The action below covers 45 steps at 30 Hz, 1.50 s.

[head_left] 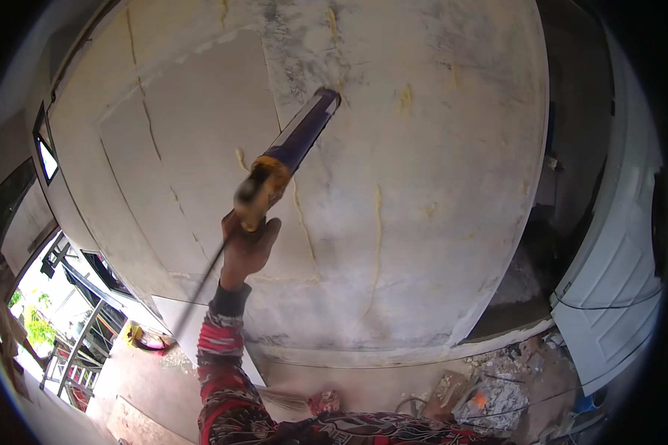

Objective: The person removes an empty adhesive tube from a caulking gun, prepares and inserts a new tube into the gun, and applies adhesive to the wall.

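Caulking gun (pixel 293 148) held up before a patchy wall (pixel 453 148) by the left hand (pixel 246 256).
The left fingers are wrapped round its handle; the dark tube slants up to the right, its far end close to the wall, though I cannot tell whether it touches. A thin, blurred rod (pixel 202 289) runs back past the wrist. Yellowish streaks (pixel 378 222) mark the wall; rubble (pixel 531 363) lies below. The right hand is out of view, so its grip cannot be told.
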{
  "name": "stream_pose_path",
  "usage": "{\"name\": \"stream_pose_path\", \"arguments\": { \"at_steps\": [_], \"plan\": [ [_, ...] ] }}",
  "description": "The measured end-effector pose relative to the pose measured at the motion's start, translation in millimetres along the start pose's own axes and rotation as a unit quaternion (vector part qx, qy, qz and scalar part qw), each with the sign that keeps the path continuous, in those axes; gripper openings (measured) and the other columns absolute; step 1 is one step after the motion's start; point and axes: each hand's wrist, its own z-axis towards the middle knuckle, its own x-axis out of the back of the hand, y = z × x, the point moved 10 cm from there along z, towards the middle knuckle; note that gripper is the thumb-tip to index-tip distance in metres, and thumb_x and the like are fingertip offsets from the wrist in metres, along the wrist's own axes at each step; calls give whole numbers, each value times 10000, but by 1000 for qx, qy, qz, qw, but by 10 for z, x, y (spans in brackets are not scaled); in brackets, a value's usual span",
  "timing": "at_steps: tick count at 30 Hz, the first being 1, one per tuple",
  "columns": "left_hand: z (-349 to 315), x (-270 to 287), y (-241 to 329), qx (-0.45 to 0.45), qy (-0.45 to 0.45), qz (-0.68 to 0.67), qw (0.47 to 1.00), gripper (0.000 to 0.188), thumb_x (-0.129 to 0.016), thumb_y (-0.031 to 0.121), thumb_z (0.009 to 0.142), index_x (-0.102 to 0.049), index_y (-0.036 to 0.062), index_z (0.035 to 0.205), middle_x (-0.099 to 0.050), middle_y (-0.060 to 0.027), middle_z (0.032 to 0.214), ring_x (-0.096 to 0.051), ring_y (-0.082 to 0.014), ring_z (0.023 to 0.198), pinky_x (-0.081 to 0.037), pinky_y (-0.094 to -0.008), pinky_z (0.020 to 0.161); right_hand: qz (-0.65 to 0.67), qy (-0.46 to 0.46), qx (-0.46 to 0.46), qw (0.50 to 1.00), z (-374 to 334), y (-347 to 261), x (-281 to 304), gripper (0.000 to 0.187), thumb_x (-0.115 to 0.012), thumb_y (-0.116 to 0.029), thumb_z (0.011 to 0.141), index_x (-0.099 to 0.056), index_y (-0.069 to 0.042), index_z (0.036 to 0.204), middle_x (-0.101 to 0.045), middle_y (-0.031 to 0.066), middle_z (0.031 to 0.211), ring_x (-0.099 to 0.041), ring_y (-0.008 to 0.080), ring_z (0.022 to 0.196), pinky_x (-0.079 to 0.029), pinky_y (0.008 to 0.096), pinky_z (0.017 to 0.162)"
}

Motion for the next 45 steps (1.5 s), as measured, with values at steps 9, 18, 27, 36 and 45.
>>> {"name": "stream_pose_path", "arguments": {
  "at_steps": [9, 18, 27, 36, 45],
  "plan": [
    [-431, 760, -379, 66, 103, -426, 896, 470, -687, 96, 783, -570, -23, 1222, -616, -231, 1250, -529, -414, 1293, -312, -565, 1184, -91, -6, 53, 994, -108, -338, -315, 197, -632, -303, 891, -726, -159, 987, -735, 93, 974, -709, 265, 916, -555, 434, 743],
    [-518, 1104, -748, -1, 162, -447, 880, 680, -697, 224, 833, -411, 37, 1421, -392, -347, 1488, -316, -481, 1443, -170, -591, 1232, -114, 195, 610, 759, -1234, -3887, -9, 321, -619, -372, 966, -724, -82, 1055, -740, 121, 988, -718, 301, 909, -559, 417, 845],
    [-330, 1519, -907, 19, 178, -431, 884, 641, -539, -93, 812, -370, -61, 1429, -473, -250, 1466, -370, -326, 1456, -244, -454, 1228, 73, 4, 781, 621, -4240, -9297, 361, 437, -520, -309, 1040, -556, 6, 1342, -635, 162, 1307, -636, 285, 1166, -478, 334, 1010],
    [-173, 1687, -1315, 30, 208, -303, 929, 402, -609, -66, 831, -554, -52, 1229, -655, -110, 1100, -646, -196, 1094, -471, -228, 798, 170, -132, 727, 652, -4959, -10438, -204, 558, -662, -397, 939, -525, 27, 1276, -677, 139, 1148, -662, 231, 1052, -557, 351, 903],
    [-208, 1537, -1402, 115, 196, -246, 942, 355, -639, -29, 809, -578, -34, 1159, -655, -84, 1047, -623, -146, 960, -488, -271, 819, 193, -172, 705, 660, -4826, -10383, -174, 522, -705, -394, 913, -568, -7, 1237, -656, 102, 1103, -642, 190, 1010, -548, 340, 834]
  ]
}}
